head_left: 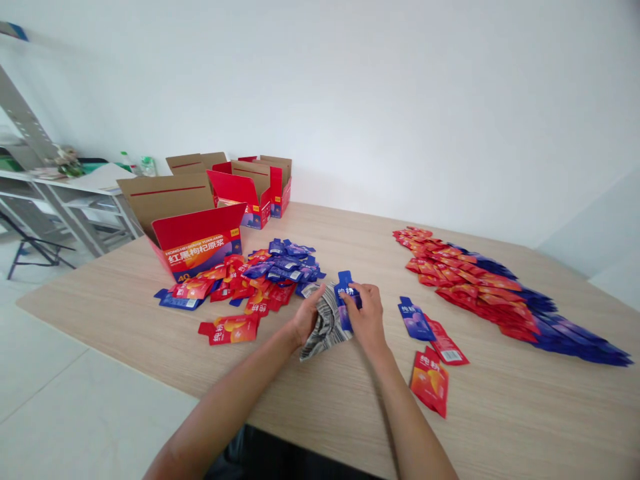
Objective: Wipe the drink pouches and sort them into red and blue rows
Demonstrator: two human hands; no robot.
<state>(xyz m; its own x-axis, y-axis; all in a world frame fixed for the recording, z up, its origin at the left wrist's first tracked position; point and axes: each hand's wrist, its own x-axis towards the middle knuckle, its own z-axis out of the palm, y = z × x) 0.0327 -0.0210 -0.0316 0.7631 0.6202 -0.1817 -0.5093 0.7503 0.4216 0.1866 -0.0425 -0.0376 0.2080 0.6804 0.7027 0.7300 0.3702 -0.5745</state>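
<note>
Hands (340, 317) over pale wooden table (500, 413)

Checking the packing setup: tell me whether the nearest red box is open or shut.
Open: the nearest red box has its flaps raised.

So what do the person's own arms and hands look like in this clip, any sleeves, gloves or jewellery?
Both forearms are bare up to the frame edge, with no sleeves in view. The left hand and right hand wear no gloves; no watch, ring or wristband shows. The fingers are uncovered.

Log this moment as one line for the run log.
left hand: holds sachet stack | right hand: grips blue sachet atop stack | loose sachet pile left
</note>
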